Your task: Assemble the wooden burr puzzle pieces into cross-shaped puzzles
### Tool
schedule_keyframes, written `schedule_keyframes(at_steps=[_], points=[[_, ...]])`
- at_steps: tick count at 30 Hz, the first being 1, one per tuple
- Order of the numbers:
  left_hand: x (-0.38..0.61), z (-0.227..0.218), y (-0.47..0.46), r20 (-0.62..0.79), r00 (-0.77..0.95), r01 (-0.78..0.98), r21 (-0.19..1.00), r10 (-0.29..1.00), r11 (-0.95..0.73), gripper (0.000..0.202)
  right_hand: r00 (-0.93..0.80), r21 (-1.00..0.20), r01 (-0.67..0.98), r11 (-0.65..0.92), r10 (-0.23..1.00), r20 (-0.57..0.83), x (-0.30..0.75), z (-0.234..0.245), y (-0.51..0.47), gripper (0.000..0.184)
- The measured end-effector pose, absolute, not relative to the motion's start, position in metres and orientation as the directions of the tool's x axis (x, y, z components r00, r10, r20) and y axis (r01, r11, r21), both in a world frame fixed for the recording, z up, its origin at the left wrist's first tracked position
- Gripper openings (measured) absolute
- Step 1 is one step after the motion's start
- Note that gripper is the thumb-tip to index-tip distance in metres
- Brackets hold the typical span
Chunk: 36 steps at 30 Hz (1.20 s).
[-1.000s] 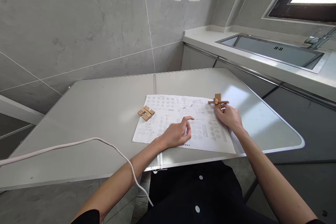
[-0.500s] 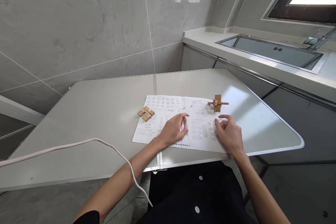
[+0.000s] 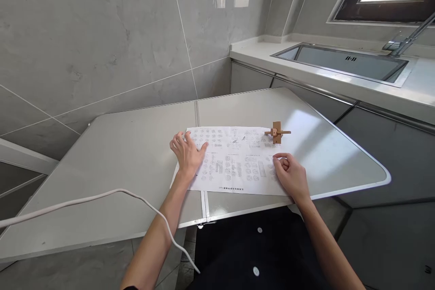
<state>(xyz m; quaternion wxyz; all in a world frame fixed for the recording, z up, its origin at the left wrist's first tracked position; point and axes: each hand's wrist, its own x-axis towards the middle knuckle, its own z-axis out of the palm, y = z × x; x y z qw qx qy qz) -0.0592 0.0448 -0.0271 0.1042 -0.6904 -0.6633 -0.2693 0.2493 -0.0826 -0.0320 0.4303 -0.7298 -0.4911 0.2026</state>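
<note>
My left hand is palm down with its fingers spread over the left edge of a printed sheet. Its thumb points away from the other fingers, and the hand hides whatever lies beneath it. My right hand rests at the sheet's right end, fingers curled in with the thumb beside the index finger; nothing shows in them. Just beyond it stands a brown wooden interlocking puzzle, with a flat upright piece and a bar crossing it. Rows of small line drawings cover the sheet.
The sheet lies on a folding table with a metal seam across it. A white cable hangs over the left side, crossing my left forearm. Behind on the right is a counter with a sink and a tap.
My left hand has moved left and spread over the spot of the notched wooden pieces, which no longer show. The right hand's fingers have drawn closer together. The view has shifted slightly.
</note>
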Motion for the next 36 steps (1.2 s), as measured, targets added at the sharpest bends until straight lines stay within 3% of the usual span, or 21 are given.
schedule_keyframes(at_steps=[10,36], points=[[-0.07,-0.027,0.051,0.424,-0.143,0.954,0.3,0.894,0.01,0.055,0.417,-0.84,0.529,-0.12,0.899,0.134,0.25,-0.034,-0.081,0.024],[-0.073,-0.022,0.056,0.447,-0.136,0.92,0.388,0.884,-0.054,0.042,0.41,-0.838,0.534,-0.111,0.901,0.142,0.251,-0.034,-0.081,0.026]])
